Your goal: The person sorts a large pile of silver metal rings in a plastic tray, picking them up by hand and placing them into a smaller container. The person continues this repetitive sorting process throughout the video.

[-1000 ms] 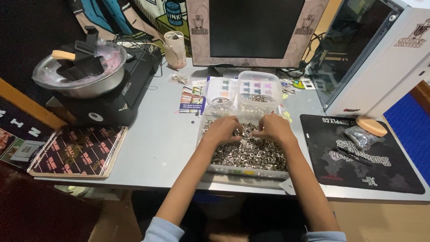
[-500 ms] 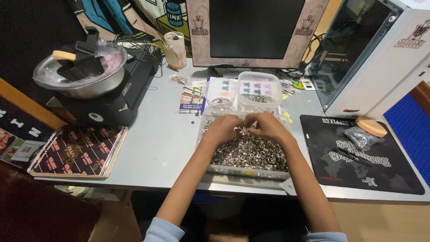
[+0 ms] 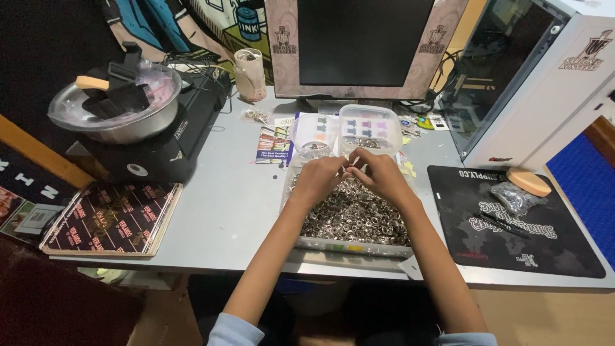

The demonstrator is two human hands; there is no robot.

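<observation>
Screen, leaflet and packets on the grey table

A dark, switched-off monitor in a pale patterned frame stands at the back; a colourful leaflet lies before it, a flat dark red-patterned packet at the left edge, and a small clear bag on the black mat.

Grey desk fills the middle of the view, front edge near the bottom. Dark monitor with a patterned frame stands at the back edge. White computer case with a glass side panel at the back right corner. Black desk mat at the right front. Blue floor covering far right. Colourful cartoon wall hanging behind. Dim indoor light.
</observation>
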